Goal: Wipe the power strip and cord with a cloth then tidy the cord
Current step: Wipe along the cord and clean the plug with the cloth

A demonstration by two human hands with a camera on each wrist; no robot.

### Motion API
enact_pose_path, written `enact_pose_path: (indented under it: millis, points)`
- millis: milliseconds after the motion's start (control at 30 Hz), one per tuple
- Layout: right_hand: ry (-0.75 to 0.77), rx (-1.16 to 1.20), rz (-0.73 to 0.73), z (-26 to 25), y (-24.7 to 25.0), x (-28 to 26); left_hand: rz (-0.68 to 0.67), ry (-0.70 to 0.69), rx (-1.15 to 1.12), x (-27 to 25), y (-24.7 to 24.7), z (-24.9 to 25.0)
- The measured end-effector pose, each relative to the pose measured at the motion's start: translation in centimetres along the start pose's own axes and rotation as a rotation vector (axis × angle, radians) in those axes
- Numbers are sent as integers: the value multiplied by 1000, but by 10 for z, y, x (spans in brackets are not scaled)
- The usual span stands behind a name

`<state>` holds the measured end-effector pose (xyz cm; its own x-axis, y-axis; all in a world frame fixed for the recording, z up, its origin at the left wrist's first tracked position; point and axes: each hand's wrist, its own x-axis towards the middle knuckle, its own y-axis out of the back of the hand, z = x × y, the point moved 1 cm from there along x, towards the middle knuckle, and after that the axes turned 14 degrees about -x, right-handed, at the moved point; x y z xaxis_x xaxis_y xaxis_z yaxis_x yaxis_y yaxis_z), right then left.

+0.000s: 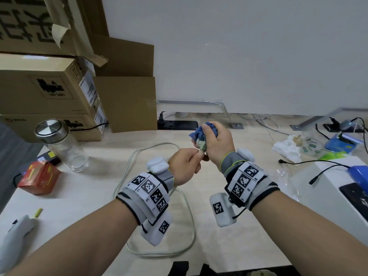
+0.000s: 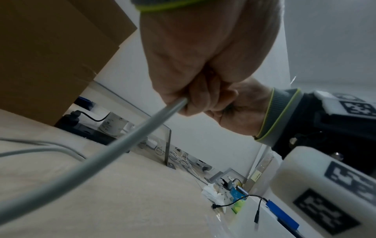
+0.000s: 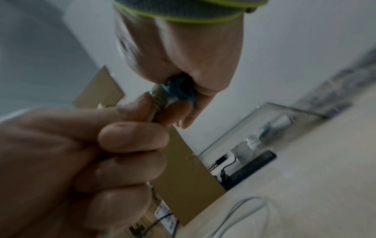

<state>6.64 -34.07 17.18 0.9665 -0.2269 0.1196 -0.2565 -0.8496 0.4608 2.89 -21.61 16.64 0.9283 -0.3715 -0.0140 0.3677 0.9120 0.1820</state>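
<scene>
A pale grey cord (image 1: pixel 129 164) lies in loose loops on the light wooden table (image 1: pixel 239 226). One stretch rises to my hands, which are held above the table's middle. My left hand (image 1: pixel 199 156) pinches the cord (image 2: pixel 122 145) between thumb and curled fingers. Just above it, my right hand (image 1: pixel 207 134) grips a bunched blue cloth (image 1: pixel 201 132) wrapped round the cord. In the right wrist view the cloth (image 3: pixel 179 90) bulges from my right fist, touching the left fingertips (image 3: pixel 146 99). A black power strip (image 1: pixel 179 125) lies at the table's back edge, with a black plug in it.
Stacked cardboard boxes (image 1: pixel 49 92) fill the back left. A glass jar (image 1: pixel 65 148) with a steel lid and a red carton (image 1: pixel 39 180) stand left. A pale grey object (image 1: pixel 16 236) lies at the near left. Crumpled tissue (image 1: pixel 288 148), thin black cables and a white box (image 1: pixel 328 186) crowd the right.
</scene>
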Motion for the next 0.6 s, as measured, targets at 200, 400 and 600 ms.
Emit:
enact_pose_path:
  millis: [200, 400, 600]
  points:
    - [-379, 477, -75, -7, 12, 4, 61, -29, 117, 3, 15, 2]
    - [59, -30, -252, 3, -3, -14, 77, -44, 151, 9, 15, 0]
    - [23, -84, -136, 7, -6, -12, -15, -123, 227, 7, 14, 6]
